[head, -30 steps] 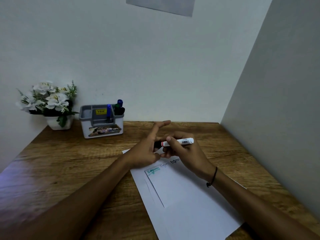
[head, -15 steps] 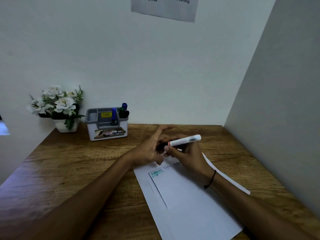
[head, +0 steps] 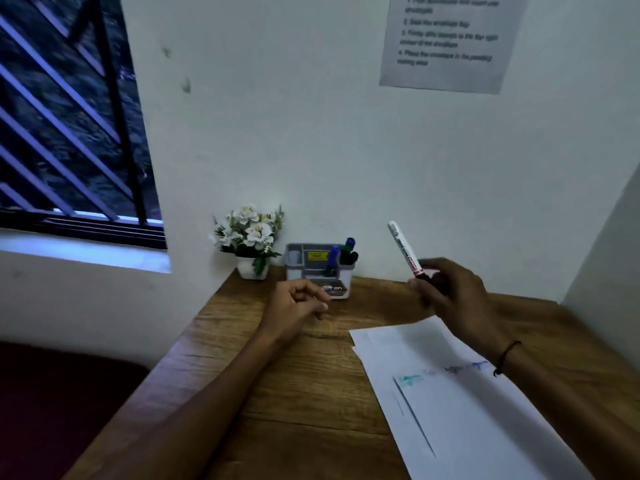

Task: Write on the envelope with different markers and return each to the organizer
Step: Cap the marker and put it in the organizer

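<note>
My right hand (head: 450, 296) grips a white marker (head: 403, 247) by its dark capped end, its white barrel tilted up and to the left, above the table to the right of the organizer. My left hand (head: 294, 306) hovers just in front of the grey organizer (head: 318, 268), fingers curled with nothing in them. The organizer holds blue and dark markers (head: 341, 254) upright. The white envelope (head: 460, 403) lies on paper at the lower right, with green, blue and dark writing along its top.
A white pot of white flowers (head: 251, 240) stands left of the organizer against the wall. The wooden table (head: 294, 393) ends at its left edge above a dark red seat. A barred window is at the upper left, a printed notice (head: 446, 39) on the wall.
The hands have separated: my right hand lifted the marker off the envelope and tipped it upright, my left hand moved left towards the organizer. The camera view swung left and up.
</note>
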